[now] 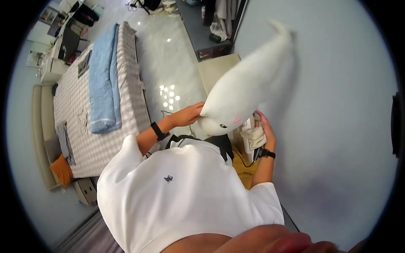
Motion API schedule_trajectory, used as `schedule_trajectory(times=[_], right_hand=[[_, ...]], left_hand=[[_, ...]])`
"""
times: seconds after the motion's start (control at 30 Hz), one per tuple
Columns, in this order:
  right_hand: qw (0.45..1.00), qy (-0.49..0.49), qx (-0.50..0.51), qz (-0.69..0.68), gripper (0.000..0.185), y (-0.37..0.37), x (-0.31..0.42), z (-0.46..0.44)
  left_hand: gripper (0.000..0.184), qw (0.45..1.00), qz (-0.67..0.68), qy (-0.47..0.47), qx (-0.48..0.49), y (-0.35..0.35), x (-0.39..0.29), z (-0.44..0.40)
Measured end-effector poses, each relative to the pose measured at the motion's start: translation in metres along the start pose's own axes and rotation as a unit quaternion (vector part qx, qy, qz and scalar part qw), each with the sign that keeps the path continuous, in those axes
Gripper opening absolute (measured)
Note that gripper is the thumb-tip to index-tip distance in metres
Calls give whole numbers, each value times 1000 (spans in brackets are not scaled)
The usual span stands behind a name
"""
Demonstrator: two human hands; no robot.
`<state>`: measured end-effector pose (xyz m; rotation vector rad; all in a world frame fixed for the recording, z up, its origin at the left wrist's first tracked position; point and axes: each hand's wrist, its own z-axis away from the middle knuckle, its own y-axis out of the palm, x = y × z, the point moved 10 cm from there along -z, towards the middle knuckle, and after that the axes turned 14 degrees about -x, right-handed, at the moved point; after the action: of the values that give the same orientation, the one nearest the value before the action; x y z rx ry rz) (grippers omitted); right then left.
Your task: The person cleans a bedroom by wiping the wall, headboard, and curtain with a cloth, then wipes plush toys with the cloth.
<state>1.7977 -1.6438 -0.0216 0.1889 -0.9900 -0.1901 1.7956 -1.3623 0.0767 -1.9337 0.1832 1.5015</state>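
Observation:
A long white plush toy (249,84) with a small dark eye and a pink cheek mark stretches up and to the right, its tapered tail close to the wall. My left hand (190,114) grips its lower left side, fingers closed at the edge of the fabric. On the other side, my right hand (266,130) holds the toy near the face end, with its fingers partly hidden behind the plush. Just beneath my right hand lies a crumpled cream cloth item (254,138) beside a white box.
To the left stands a bed with a checked sheet (128,76) and a folded blue quilt (103,80). A beige board-like surface (217,69) and a dark shelf unit (198,31) are ahead. The blue-grey wall (341,105) runs along my right; glossy floor (168,50) lies between.

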Motion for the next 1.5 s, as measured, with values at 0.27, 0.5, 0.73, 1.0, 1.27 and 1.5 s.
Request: schedule_trajectory(times=[0.27,0.5,0.73,1.0,1.27,1.5], right_hand=[[996,30,-82,-3,55,28,-62,47],[999,23,-21,21,60,119,-85,79],[999,13,5,33,66,169,-96,102],[989,-54,17,135,72,209,-60,121],[908,-301,75,281,73,284,24,166],[751,-244,49,611,93,282,-21,129]], left_hand=[[90,974,7,-64,-216,-25,15,129],[131,975,25,15,-218,-36,-21,145],[120,946,-135,93,-279,-93,-74,145],[47,895,-196,101,-387,-128,-46,185],[23,855,-243,134,-437,-154,-37,211],[26,817,90,-49,-567,-175,8,223]])
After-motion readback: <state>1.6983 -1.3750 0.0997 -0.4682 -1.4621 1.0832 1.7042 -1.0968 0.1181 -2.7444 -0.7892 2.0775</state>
